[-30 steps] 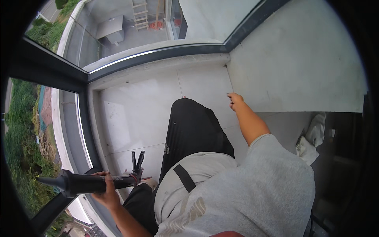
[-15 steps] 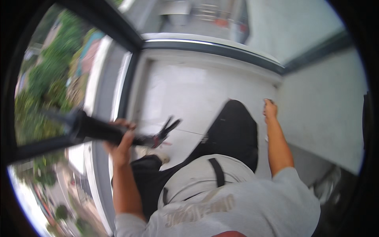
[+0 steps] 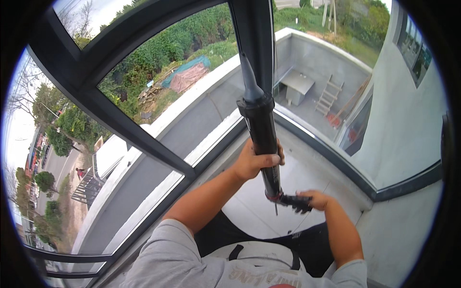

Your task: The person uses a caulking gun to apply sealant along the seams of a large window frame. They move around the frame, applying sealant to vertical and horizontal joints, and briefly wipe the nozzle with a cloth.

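Observation:
A black caulking gun (image 3: pixel 263 129) points up and away from me, its grey tapered nozzle (image 3: pixel 248 74) in front of the dark corner post (image 3: pixel 259 33) of the window. My left hand (image 3: pixel 259 161) is wrapped round the middle of the barrel. At the lower end, my right hand (image 3: pixel 314 199) is closed round the black handle and trigger (image 3: pixel 295 202). A thin rod sticks out just below the barrel's end. From this view I cannot tell whether the nozzle tip touches the post.
Dark frames hold window panes (image 3: pixel 177 62) at left and ahead. A low sill (image 3: pixel 331 163) runs along the right pane. Light floor tiles (image 3: pixel 254 211) lie below. Outside are a grey-walled yard with a table (image 3: pixel 297 81) and a wooden ladder (image 3: pixel 330 96), plus a road at far left.
My left hand has swung the caulking gun from the left to the middle, nozzle now upward. My right hand, apart from it before, now grips its handle. The view has turned toward the window corner.

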Motion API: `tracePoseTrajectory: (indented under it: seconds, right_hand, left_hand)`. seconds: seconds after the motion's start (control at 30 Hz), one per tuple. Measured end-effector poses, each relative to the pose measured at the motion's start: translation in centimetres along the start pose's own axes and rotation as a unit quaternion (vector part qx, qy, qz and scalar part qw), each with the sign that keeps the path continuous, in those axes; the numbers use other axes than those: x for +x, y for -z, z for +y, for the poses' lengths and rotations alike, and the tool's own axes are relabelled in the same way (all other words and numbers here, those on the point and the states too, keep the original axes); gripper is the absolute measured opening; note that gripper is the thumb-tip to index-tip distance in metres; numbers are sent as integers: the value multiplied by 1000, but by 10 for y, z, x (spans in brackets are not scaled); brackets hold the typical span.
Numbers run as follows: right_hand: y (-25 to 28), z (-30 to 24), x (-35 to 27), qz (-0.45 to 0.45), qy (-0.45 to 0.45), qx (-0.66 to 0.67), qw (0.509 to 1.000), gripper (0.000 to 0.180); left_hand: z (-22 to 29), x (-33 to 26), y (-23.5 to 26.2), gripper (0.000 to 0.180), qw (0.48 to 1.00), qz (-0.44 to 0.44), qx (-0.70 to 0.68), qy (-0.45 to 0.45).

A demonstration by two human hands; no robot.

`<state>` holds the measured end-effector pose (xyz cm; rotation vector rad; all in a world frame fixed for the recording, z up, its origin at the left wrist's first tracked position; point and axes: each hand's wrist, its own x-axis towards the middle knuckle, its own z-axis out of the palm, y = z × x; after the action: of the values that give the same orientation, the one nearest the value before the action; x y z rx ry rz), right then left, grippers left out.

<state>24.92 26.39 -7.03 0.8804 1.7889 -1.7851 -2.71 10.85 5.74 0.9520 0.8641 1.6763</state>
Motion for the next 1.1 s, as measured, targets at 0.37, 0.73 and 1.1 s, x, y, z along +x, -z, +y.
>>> tracePoseTrajectory:
  seconds: [0.37, 0.73, 1.1]
  right_hand:
    - [-75, 18, 41, 64, -109, 380, 916, 56]
    - [-188, -14, 64, 484, 115, 497, 711, 27]
    - [-166, -26, 58, 377, 155, 207, 889, 22]
  left_hand:
    - [-62, 64, 58, 34, 986, 158, 8, 51]
    - [-135, 116, 107, 33, 924, 249, -203, 208]
    - [-162, 132, 151, 39, 891, 260, -69, 367]
